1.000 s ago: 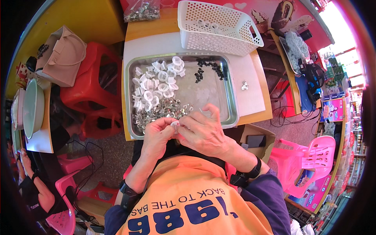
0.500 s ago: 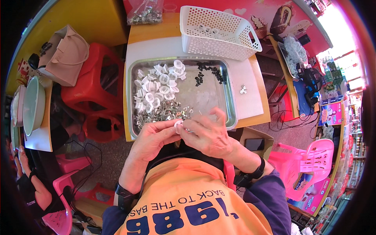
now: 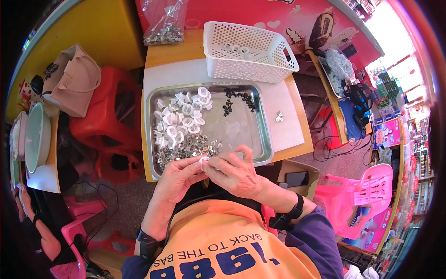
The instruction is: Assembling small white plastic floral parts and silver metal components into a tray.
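Note:
A small white plastic ring-shaped part [image 3: 204,159] is pinched between my two hands, just over the near edge of the metal tray [image 3: 241,125]. My left hand [image 3: 179,176] grips its left side with thumb and fingers. From the right, my right hand [image 3: 234,173] closes on the same part; whether it also holds a smaller piece is hidden. Inside the tray lie a heap of white plastic parts [image 3: 183,116], a pile of small metal pieces [image 3: 186,151] nearest my left hand, and small black pieces [image 3: 239,98] at the far right.
Behind the tray stands a white perforated basket [image 3: 251,69] with a few white parts. A clear bag of metal pieces [image 3: 165,32] sits far left. Some small metal pieces [image 3: 279,116] lie right of the tray. A cardboard box [image 3: 306,179] is at the near right. Another person's arm [image 3: 44,228] shows far left.
The whole view has shifted, so table and tray appear lower and slightly left. Both hands still hold the white part together; the right fingers have moved slightly around it.

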`<move>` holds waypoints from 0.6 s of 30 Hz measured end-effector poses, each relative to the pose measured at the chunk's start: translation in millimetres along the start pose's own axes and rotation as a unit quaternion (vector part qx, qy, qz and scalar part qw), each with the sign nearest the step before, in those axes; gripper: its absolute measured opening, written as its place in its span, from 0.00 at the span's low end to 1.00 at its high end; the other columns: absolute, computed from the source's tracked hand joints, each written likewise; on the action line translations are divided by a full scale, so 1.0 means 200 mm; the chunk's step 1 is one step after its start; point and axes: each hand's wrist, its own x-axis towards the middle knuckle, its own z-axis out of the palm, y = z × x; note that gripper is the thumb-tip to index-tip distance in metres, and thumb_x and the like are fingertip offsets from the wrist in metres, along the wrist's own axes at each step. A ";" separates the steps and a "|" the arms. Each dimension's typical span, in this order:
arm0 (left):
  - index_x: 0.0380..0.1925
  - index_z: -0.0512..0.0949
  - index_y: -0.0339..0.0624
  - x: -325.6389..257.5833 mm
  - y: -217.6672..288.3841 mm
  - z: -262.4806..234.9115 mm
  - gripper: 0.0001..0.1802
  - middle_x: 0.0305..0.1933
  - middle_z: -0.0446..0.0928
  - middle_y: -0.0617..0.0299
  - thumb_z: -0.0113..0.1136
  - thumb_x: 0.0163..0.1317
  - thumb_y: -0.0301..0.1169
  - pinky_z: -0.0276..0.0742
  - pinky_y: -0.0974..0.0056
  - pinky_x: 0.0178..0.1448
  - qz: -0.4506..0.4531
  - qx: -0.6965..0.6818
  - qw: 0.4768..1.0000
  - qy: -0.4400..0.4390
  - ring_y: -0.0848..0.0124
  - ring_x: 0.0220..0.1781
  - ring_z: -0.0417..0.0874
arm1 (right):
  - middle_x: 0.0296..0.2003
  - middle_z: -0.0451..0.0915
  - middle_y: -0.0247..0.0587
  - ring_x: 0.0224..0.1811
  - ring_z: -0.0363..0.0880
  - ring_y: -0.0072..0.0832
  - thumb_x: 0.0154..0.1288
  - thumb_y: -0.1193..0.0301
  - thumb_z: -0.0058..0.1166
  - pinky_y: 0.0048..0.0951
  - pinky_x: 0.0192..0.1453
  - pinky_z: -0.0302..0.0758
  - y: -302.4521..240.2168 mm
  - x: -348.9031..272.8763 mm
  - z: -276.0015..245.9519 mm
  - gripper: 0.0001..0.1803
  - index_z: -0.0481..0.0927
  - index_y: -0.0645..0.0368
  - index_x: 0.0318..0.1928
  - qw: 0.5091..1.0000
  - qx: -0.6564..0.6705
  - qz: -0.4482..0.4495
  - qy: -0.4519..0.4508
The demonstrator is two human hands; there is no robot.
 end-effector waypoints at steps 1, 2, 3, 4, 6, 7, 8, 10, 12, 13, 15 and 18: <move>0.51 0.75 0.32 0.00 0.00 0.00 0.16 0.47 0.79 0.55 0.56 0.64 0.28 0.80 0.62 0.55 -0.003 0.006 1.000 0.003 0.69 0.48 0.81 | 0.40 0.75 0.27 0.41 0.74 0.21 0.50 0.68 0.58 0.37 0.53 0.59 0.00 0.00 0.00 0.16 0.81 0.54 0.43 1.000 0.008 0.004 -0.006; 0.51 0.75 0.32 0.00 0.00 0.00 0.16 0.47 0.79 0.55 0.56 0.64 0.28 0.80 0.62 0.55 -0.004 0.004 1.000 0.003 0.69 0.48 0.81 | 0.40 0.75 0.27 0.41 0.74 0.21 0.50 0.68 0.58 0.37 0.53 0.59 0.02 0.02 0.00 0.16 0.81 0.54 0.43 1.000 0.007 0.004 -0.007; 0.51 0.75 0.31 0.00 0.00 0.01 0.16 0.47 0.79 0.55 0.55 0.65 0.28 0.80 0.63 0.54 0.005 -0.010 1.000 0.007 0.68 0.48 0.82 | 0.39 0.76 0.29 0.41 0.74 0.24 0.52 0.69 0.58 0.36 0.52 0.61 0.07 0.05 0.00 0.14 0.81 0.53 0.42 0.993 0.105 0.042 -0.028; 0.51 0.74 0.31 0.00 0.01 0.01 0.16 0.47 0.79 0.54 0.55 0.65 0.28 0.81 0.63 0.53 0.016 -0.025 0.999 0.013 0.67 0.47 0.82 | 0.39 0.76 0.31 0.42 0.74 0.26 0.53 0.69 0.59 0.35 0.51 0.62 0.12 0.08 0.00 0.12 0.82 0.52 0.41 0.975 0.204 0.078 -0.048; 0.52 0.73 0.31 0.00 0.01 -0.01 0.17 0.47 0.79 0.52 0.54 0.65 0.27 0.82 0.63 0.52 0.021 -0.032 0.999 0.026 0.65 0.47 0.82 | 0.38 0.76 0.32 0.42 0.74 0.29 0.55 0.70 0.59 0.35 0.50 0.64 0.27 0.08 0.05 0.10 0.82 0.52 0.39 0.959 0.228 0.165 -0.038; 0.52 0.72 0.30 0.00 0.01 -0.02 0.17 0.47 0.79 0.51 0.53 0.66 0.27 0.82 0.63 0.51 0.024 -0.037 0.998 0.040 0.63 0.47 0.83 | 0.38 0.76 0.34 0.43 0.74 0.32 0.56 0.70 0.58 0.35 0.49 0.65 0.35 0.06 0.09 0.08 0.83 0.52 0.37 0.934 0.251 0.253 -0.027; 0.52 0.72 0.30 0.01 0.02 -0.03 0.17 0.47 0.79 0.51 0.53 0.66 0.27 0.82 0.63 0.51 0.023 -0.037 0.998 0.037 0.63 0.47 0.83 | 0.38 0.76 0.34 0.43 0.74 0.32 0.56 0.70 0.58 0.35 0.49 0.65 0.43 0.05 0.11 0.08 0.83 0.52 0.37 0.934 0.248 0.254 -0.027; 0.53 0.72 0.30 0.01 0.03 -0.04 0.17 0.47 0.79 0.50 0.53 0.66 0.27 0.84 0.65 0.48 0.033 -0.052 0.997 0.047 0.61 0.46 0.83 | 0.35 0.75 0.36 0.44 0.73 0.33 0.56 0.71 0.57 0.35 0.49 0.65 0.57 0.04 0.18 0.06 0.83 0.54 0.35 0.974 0.067 0.211 -0.052; 0.53 0.72 0.30 0.00 0.05 -0.04 0.17 0.47 0.79 0.50 0.53 0.66 0.27 0.84 0.65 0.48 0.038 -0.057 0.997 0.046 0.61 0.46 0.83 | 0.34 0.74 0.36 0.43 0.73 0.33 0.55 0.71 0.57 0.34 0.49 0.65 0.64 0.04 0.24 0.06 0.82 0.54 0.35 0.980 0.050 0.176 -0.078; 0.53 0.72 0.30 -0.01 0.06 -0.05 0.17 0.46 0.79 0.50 0.53 0.66 0.27 0.84 0.65 0.48 0.042 -0.061 0.996 0.044 0.61 0.46 0.83 | 0.33 0.73 0.36 0.43 0.73 0.33 0.55 0.71 0.57 0.34 0.49 0.65 0.66 0.05 0.27 0.06 0.82 0.54 0.35 0.984 0.032 0.141 -0.104; 0.53 0.72 0.30 0.00 0.05 -0.06 0.17 0.46 0.79 0.49 0.53 0.66 0.27 0.84 0.65 0.48 0.042 -0.065 0.996 0.040 0.61 0.45 0.83 | 0.33 0.73 0.36 0.44 0.72 0.33 0.55 0.71 0.57 0.34 0.49 0.64 0.68 0.05 0.28 0.06 0.82 0.54 0.34 0.984 0.032 0.131 -0.117; 0.52 0.72 0.30 0.00 0.06 -0.07 0.17 0.46 0.79 0.49 0.53 0.66 0.27 0.84 0.64 0.48 0.037 -0.075 0.996 0.034 0.61 0.45 0.84 | 0.32 0.73 0.36 0.42 0.73 0.31 0.55 0.72 0.56 0.33 0.48 0.66 0.66 0.05 0.27 0.05 0.81 0.55 0.33 0.987 0.026 0.113 -0.110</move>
